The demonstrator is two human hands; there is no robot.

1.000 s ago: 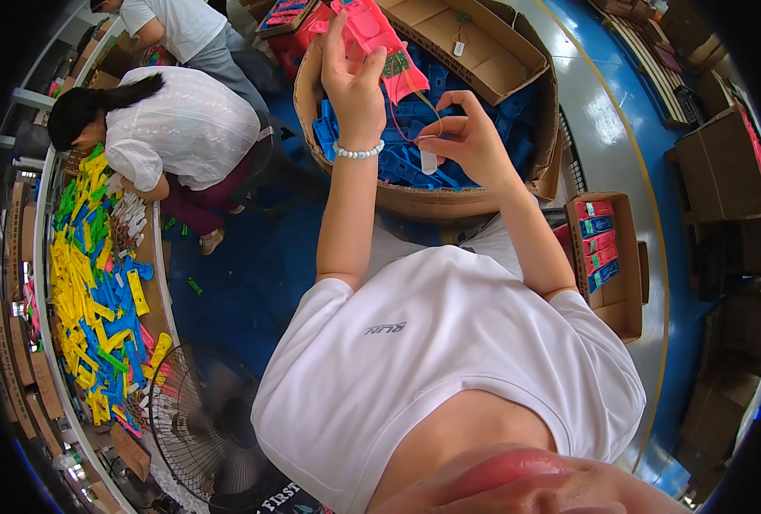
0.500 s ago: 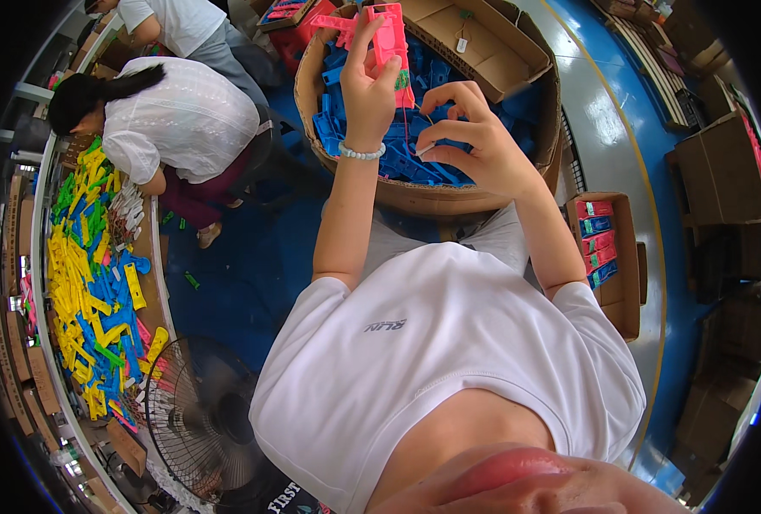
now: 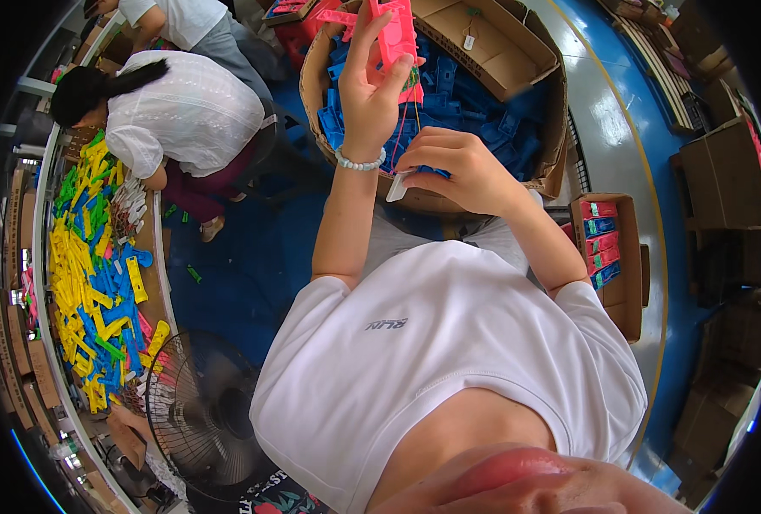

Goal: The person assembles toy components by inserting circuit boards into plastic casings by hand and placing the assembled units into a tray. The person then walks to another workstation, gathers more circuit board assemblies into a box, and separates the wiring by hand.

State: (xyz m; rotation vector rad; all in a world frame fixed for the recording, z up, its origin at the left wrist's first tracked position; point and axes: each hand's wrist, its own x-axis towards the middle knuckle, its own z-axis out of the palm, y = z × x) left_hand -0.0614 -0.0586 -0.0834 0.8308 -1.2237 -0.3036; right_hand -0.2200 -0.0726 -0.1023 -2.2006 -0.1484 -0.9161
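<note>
A: Finger state?
B: Left hand [image 3: 370, 98]: thumb and fingers closed around a pink case [image 3: 398, 38]. Right hand [image 3: 458, 163]: fingers curled, pinching a white tab [image 3: 398, 187].
A: Position, relative to the carton [image 3: 312, 81]?
B: Case above its blue parts [image 3: 440, 81]; tab above its near rim.
A: Case appearance?
B: Bright pink, moulded, with a green board [image 3: 411, 79] at its near end. Thin wires [image 3: 408, 116], reddish and yellowish, run from there toward the right hand.
A: Writing?
B: Dark lettering [image 3: 386, 325] on the wearer's white shirt [image 3: 449, 317]. Print on the case: cannot tell.
</note>
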